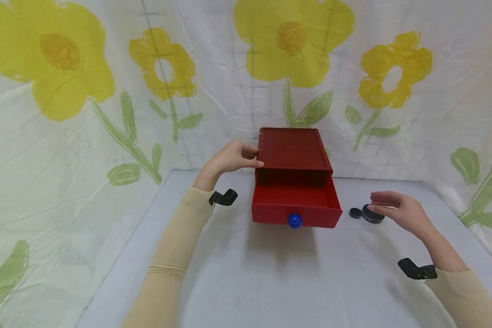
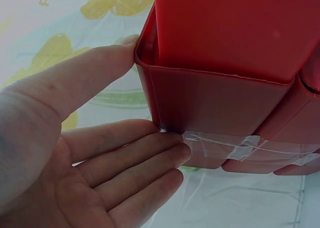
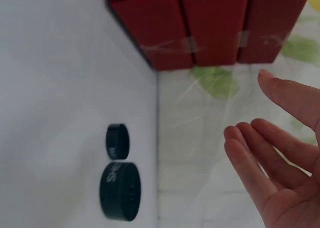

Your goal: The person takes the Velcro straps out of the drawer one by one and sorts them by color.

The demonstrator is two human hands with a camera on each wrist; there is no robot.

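Note:
A dark red drawer cabinet (image 1: 293,148) stands at the back of the table, its top drawer (image 1: 270,214) pulled out and a round blue knob (image 1: 294,221) on the drawer's front. My left hand (image 1: 232,157) touches the cabinet's left side. In the left wrist view its thumb (image 2: 102,70) lies at the front edge, and its straight fingers (image 2: 135,160) reach along the side wall. Near the cabinet's right, my right hand (image 1: 402,212) hovers with relaxed fingers, holding nothing. Two black discs, a small one (image 1: 355,212) and a larger one (image 1: 372,214), lie beside it.
Behind the cabinet hangs a white sheet (image 1: 217,54) printed with yellow flowers. The white table (image 1: 238,278) extends in front. Clear tape (image 3: 190,43) runs across the stacked red units in the right wrist view. White lettering marks the larger disc (image 3: 120,190).

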